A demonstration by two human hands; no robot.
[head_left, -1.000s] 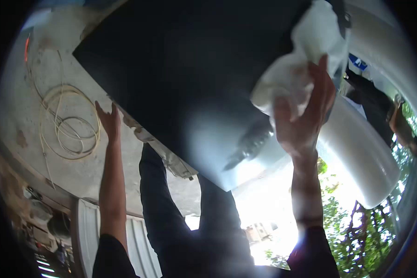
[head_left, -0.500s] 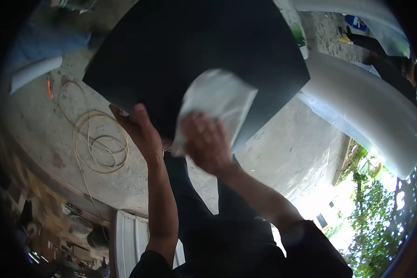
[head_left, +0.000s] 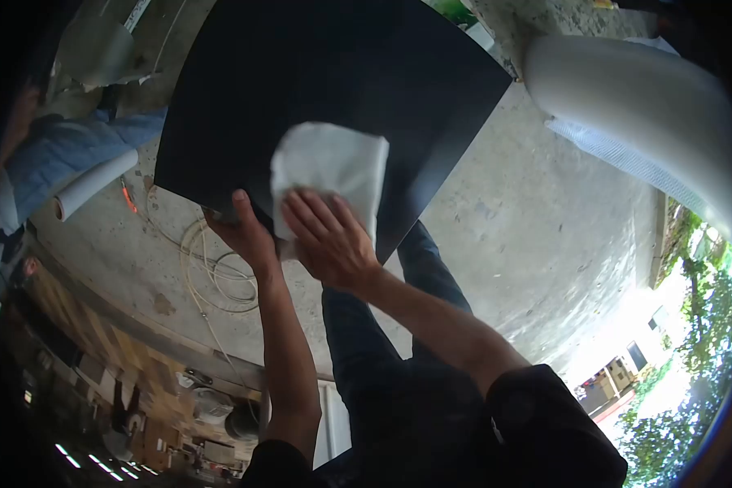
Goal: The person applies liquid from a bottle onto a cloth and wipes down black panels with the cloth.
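A large black panel (head_left: 333,73) with a smooth, dull face extends in front of me, its near edge over my legs. My left hand (head_left: 250,237) grips its near left edge, thumb on the upper face and fingers mostly hidden underneath. A folded white cloth (head_left: 337,150) lies on the panel close to the near edge. On it my right hand (head_left: 325,236) presses down, fingers stretched over the cloth and moving it along with the hand.
On the concrete floor (head_left: 496,211) a pale coiled hose (head_left: 220,276) lies left of my legs. Further left are a white roll (head_left: 98,183) and blue fabric (head_left: 81,154). A big roll of pale wrap (head_left: 626,98) stands at the right. Greenery (head_left: 691,325) shows beyond the floor's edge.
My right hand and the white cloth have slid left over the panel, closer to my left hand. The left hand keeps its hold on the edge. The whole view has turned somewhat.
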